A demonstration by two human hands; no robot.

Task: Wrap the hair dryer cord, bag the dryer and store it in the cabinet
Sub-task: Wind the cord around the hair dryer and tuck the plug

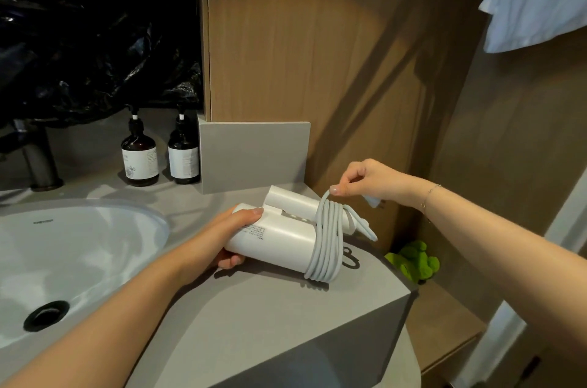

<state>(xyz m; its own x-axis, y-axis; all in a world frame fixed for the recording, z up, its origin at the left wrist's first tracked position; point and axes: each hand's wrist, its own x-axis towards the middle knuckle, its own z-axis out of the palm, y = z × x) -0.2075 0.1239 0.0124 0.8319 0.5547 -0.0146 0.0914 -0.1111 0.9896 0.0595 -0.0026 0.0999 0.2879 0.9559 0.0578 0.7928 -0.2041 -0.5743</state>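
Grey counter point(254, 317) fills the lower view, with the sink point(79, 248) at nine o'clock and two bottles point(139, 159) at eleven. At centre the dryer point(276, 241) lies on the counter, its handle folded against the body. My left hand point(228, 238) grips the barrel at its near-left end, fingers curled under and thumb on top. The cord point(324, 244) is coiled in several turns around the other end. My right hand point(359, 179) pinches the topmost loop between thumb and forefinger at two o'clock; the plug point(371, 201) seems to hang just below that hand.

I judge the wrapping nearly done. To finish well I would keep the left grip firm so the barrel cannot roll, hold tension on the last turn, and tuck the plug end under a neighbouring coil so nothing springs loose before bagging.

Its long axis runs from ten o'clock to four o'clock, the wrapped end pointing toward four.
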